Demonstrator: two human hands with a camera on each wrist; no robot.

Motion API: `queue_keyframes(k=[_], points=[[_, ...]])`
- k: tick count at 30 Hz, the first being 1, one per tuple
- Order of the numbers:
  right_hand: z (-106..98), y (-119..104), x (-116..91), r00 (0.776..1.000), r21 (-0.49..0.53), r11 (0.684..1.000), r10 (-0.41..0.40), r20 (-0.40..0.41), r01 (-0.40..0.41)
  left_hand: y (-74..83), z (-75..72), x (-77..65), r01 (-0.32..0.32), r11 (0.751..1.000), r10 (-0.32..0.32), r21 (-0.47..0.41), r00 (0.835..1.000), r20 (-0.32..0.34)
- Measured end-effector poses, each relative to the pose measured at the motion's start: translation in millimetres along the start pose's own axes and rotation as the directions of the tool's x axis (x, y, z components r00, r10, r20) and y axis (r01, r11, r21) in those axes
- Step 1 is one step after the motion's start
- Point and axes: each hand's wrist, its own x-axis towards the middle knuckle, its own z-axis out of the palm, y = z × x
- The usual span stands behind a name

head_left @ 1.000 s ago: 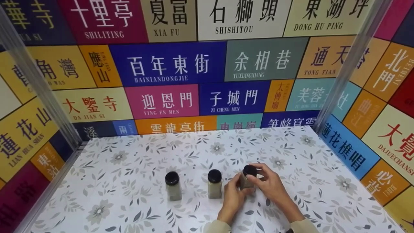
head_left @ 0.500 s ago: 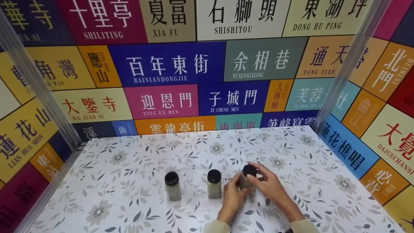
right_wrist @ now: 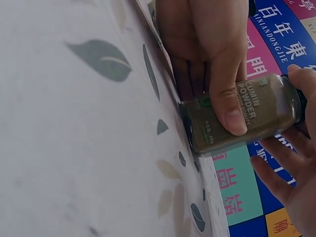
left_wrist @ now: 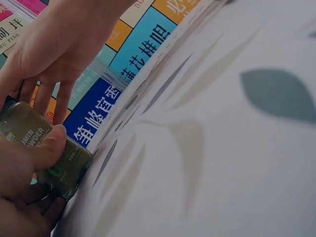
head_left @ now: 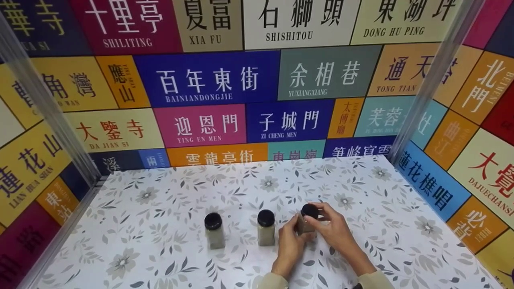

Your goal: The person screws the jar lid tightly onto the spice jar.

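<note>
A square clear jar of brown cumin powder with a black cap stands nearly upright at the right of the row in the head view. My left hand grips its lower body, with the thumb across the printed label in the right wrist view. At the top, my right hand holds the cap between thumb and fingers. The jar's base is right at the tabletop in both wrist views. Two similar black-capped jars stand to the left, the middle jar close to my left hand and the far-left jar farther off.
A white tabletop printed with grey flowers and leaves lies under everything. Behind it rises a wall of coloured signs, with a clear upright strip at the left corner and another at the right corner.
My right hand and forearm have shifted very slightly, with the fingers still at the cap. My left hand keeps its grip, and the other two jars stay in place.
</note>
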Motion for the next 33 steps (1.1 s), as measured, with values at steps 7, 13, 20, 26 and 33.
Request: queue_keyframes(k=[7,13,20,26,33], points=[[0.9,-0.1,-0.6,1.000,0.006,1.000,0.019,-0.017,-0.019,0.0,1.8,-0.9,-0.021,0.999,0.022,0.029,0.999,-0.026],[-2.2,-1.9,0.1,0.994,0.046,0.993,0.107,0.014,-0.107,0.7,-1.3,-2.0,-0.018,0.999,0.018,0.045,1.000,0.004],[-1.0,-2.7,3.4,0.982,0.074,0.980,0.180,0.057,-0.184,0.4,-6.0,0.8,-0.004,0.998,0.003,0.055,1.000,0.025],[2.1,-1.6,-0.6,0.980,0.126,0.973,0.188,0.063,-0.195,-0.3,-6.9,-3.8,0.002,0.998,-0.003,0.058,1.000,0.025],[3.6,-0.6,-1.1,0.984,0.157,0.972,0.168,0.064,-0.177,7.0,-9.3,-10.0,0.021,0.996,-0.020,0.090,1.000,-0.021]])
